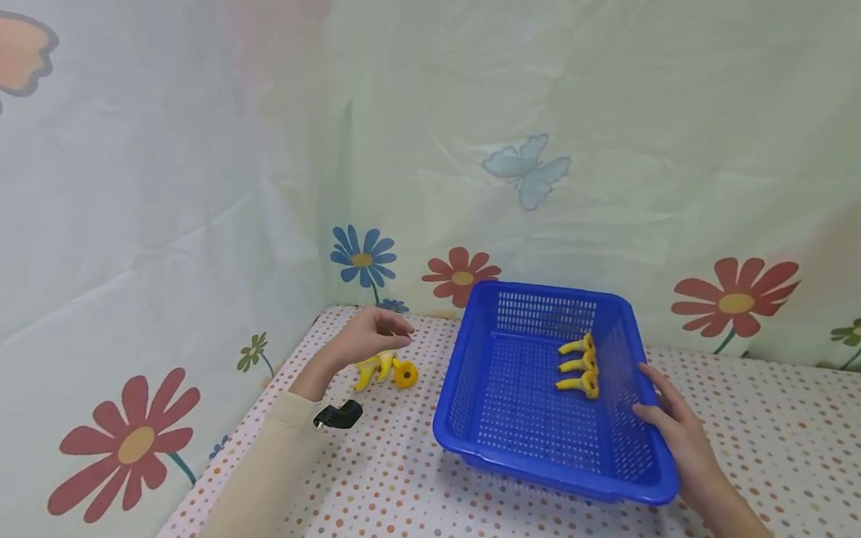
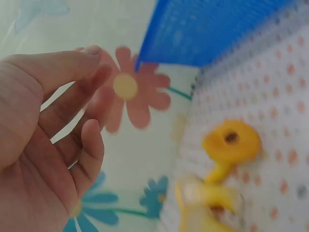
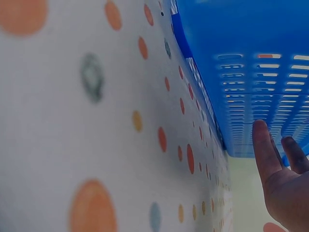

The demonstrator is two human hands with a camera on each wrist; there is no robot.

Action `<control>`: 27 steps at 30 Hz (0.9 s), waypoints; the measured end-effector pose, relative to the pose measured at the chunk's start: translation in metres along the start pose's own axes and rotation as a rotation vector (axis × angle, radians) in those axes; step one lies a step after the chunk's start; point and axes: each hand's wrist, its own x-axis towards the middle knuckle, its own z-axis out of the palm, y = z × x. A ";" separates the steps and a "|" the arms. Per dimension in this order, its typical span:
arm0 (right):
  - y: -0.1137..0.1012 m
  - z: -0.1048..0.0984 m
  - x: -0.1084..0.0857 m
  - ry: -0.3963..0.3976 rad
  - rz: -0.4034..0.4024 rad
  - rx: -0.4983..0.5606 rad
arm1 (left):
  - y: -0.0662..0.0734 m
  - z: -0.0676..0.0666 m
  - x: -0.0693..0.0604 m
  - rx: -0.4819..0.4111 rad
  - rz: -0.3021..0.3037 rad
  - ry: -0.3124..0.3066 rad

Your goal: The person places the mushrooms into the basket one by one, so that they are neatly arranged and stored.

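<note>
My left hand [image 1: 373, 337] hovers over several small yellow banana-like pieces [image 1: 374, 368] on the left of the table, its fingers loosely bent with nothing between them. One piece has a round orange-yellow end [image 2: 233, 141] with a dark centre, clear in the left wrist view. A blue plastic basket [image 1: 460, 388] stands on the right. Three similar yellow pieces [image 1: 578, 366] lie in a row inside it, by its right wall. My right hand [image 1: 681, 441] holds that side's rim, thumb reaching over it. The right wrist view shows other fingers [image 3: 263, 145] against the outer wall.
A dotted cloth [image 1: 400, 484] covers the table. Behind and to the left hang pale sheets [image 1: 599, 106] printed with flowers and butterflies. Dark wrist devices [image 1: 339, 414] sit on both arms.
</note>
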 end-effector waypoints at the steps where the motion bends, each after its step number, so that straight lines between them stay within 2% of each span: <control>1: 0.000 0.000 0.000 0.000 0.000 0.003 | -0.006 -0.001 -0.004 -0.005 -0.008 0.014; 5: 0.000 0.000 -0.001 -0.006 -0.008 0.005 | -0.029 -0.003 -0.019 -0.034 -0.043 0.096; 10: 0.000 -0.001 -0.001 -0.002 -0.024 -0.017 | -0.057 -0.001 -0.037 -0.035 -0.100 0.249; 14: 0.002 -0.001 -0.003 0.000 -0.018 -0.022 | -0.078 0.000 -0.051 -0.073 -0.164 0.367; 19: 0.002 0.001 -0.004 0.000 -0.009 -0.007 | -0.093 -0.005 -0.060 -0.119 -0.244 0.500; 22: 0.000 0.001 -0.004 -0.007 -0.002 -0.006 | -0.097 -0.009 -0.061 -0.132 -0.269 0.531; 27: -0.004 -0.003 -0.003 -0.040 0.035 0.008 | -0.108 -0.008 -0.060 -0.119 -0.288 0.483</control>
